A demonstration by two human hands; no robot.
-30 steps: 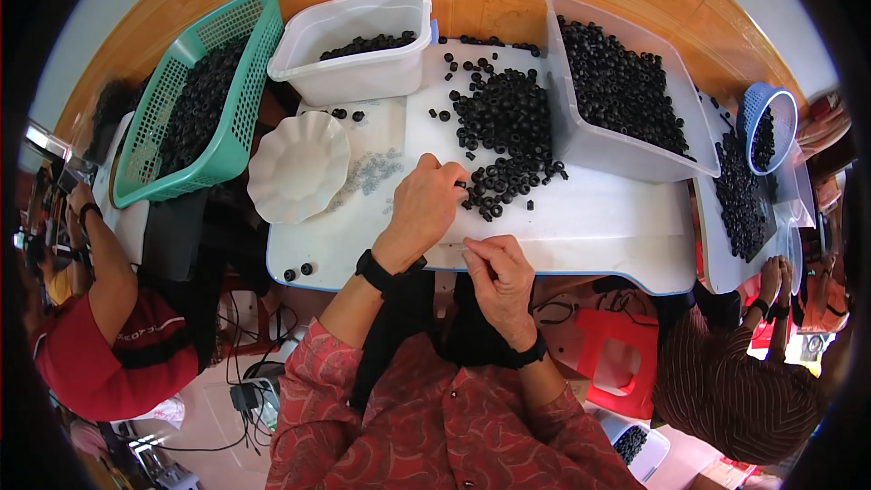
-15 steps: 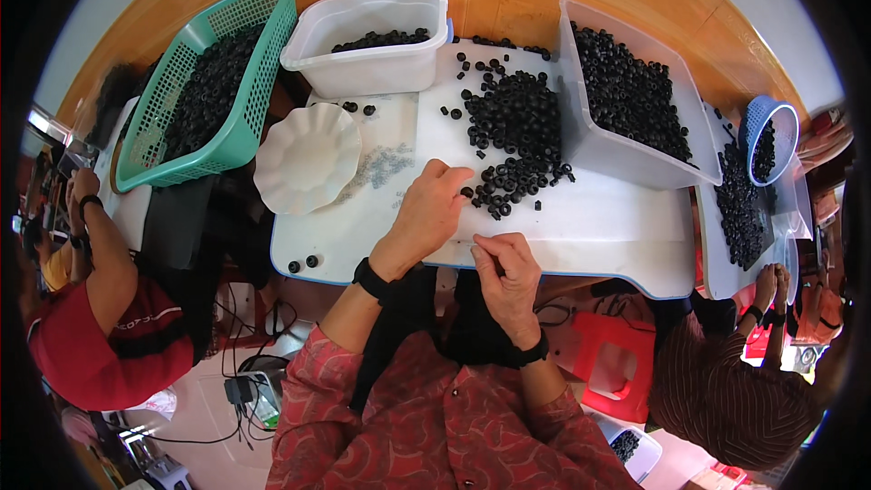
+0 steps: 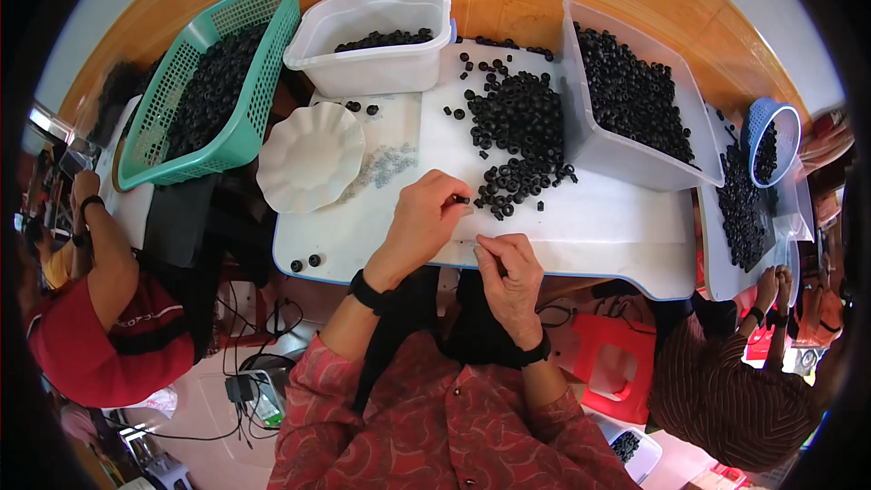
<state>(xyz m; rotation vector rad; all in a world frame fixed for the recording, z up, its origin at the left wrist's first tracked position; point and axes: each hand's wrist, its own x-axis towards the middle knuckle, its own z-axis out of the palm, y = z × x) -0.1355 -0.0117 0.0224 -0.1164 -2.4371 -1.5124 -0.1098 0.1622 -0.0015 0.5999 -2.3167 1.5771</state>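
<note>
Between thumb and index finger, my left hand [image 3: 425, 218] pinches a small black ring-shaped part [image 3: 462, 200], just left of the loose pile. Many similar black ring-shaped parts [image 3: 515, 118] lie heaped on the white tabletop [image 3: 617, 227]. My right hand [image 3: 510, 277] is closed at the table's front edge, below and right of the left one. Its thumb and index finger are pressed together; a tiny pale thing seems to show at their tips, too small to name. Tiny clear pieces [image 3: 386, 166] are scattered beside a white scalloped dish [image 3: 310, 159].
A green basket [image 3: 259, 118], a white tub [image 3: 367, 77] and a translucent bin [image 3: 626, 159] hold black parts along the back. Two loose black parts [image 3: 314, 260] sit near the front left edge. Co-workers sit at left and right; a red stool [image 3: 617, 354] stands below.
My left hand has drawn slightly back toward me from the pile's edge, with a black ring-shaped part now in its fingertips. My right hand stays almost still.
</note>
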